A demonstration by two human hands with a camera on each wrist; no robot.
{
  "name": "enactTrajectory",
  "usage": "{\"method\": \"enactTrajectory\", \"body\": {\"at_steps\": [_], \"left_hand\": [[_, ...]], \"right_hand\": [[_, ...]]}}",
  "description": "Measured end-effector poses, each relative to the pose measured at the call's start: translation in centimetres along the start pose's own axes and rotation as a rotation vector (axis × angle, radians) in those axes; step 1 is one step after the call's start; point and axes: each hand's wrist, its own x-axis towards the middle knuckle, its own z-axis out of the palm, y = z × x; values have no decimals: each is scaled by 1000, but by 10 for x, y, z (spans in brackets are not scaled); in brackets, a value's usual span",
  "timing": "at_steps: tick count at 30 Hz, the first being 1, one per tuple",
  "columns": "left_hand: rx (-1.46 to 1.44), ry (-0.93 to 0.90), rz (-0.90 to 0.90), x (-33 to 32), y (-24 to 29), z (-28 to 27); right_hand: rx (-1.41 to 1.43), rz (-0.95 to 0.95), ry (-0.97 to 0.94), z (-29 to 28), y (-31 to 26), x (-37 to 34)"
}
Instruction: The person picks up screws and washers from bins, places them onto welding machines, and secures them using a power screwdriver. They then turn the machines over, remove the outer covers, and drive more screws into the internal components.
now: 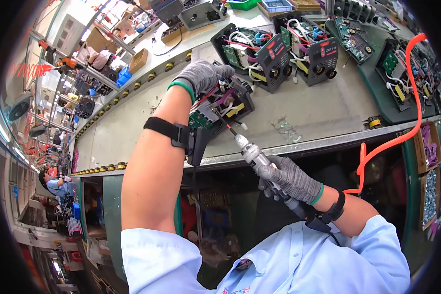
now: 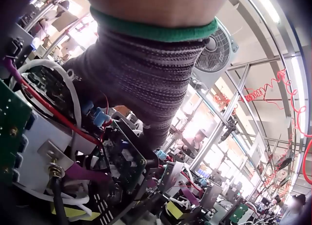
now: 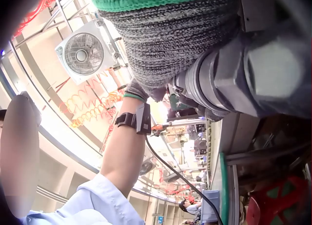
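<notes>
In the head view, my right hand (image 1: 291, 179), in a grey knit glove, grips an air screwdriver (image 1: 255, 156). Its long bit points up and left, with the tip over the wiring of a half-built welding machine (image 1: 235, 109) on the bench. My gloved left hand (image 1: 203, 76) holds the far upper edge of that machine, its fingers partly hidden. Under the left glove, the left wrist view shows a red cable (image 2: 48, 110), white leads and a green circuit board (image 2: 12, 132). The right wrist view has the screwdriver's metal body (image 3: 229, 78) close up beneath the glove.
Two more open welding machines (image 1: 274, 63) with front panels stand behind, and another unit (image 1: 402, 73) sits on a green mat at right. An orange air hose (image 1: 416, 98) loops down the right side. Parts boxes (image 1: 428, 196) hang by the bench's front edge.
</notes>
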Motion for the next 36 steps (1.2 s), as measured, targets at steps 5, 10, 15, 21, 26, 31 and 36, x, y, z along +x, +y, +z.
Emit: {"method": "enactTrajectory", "body": {"at_steps": [5,10,15,21,26,31,36], "left_hand": [[223,83,36,-3,3,3],[156,48,39,6,-2,6],[137,93,30,15,-8,7],[128,88,71,15,-10,11],[133,64,28,11,-7,7],[130,77,7,10,-6,6],[142,96,24,5,-5,7]], "right_hand": [[12,-69,-20,7,6,0],[-17,-52,31,12,6,2],[-132,-111,109,12,12,7],[-83,-73,91,15,9,5],[-31,-81,44,12,13,6],[-12,-94,76,9,23,13],[17,-103,45,10,12,8]]}}
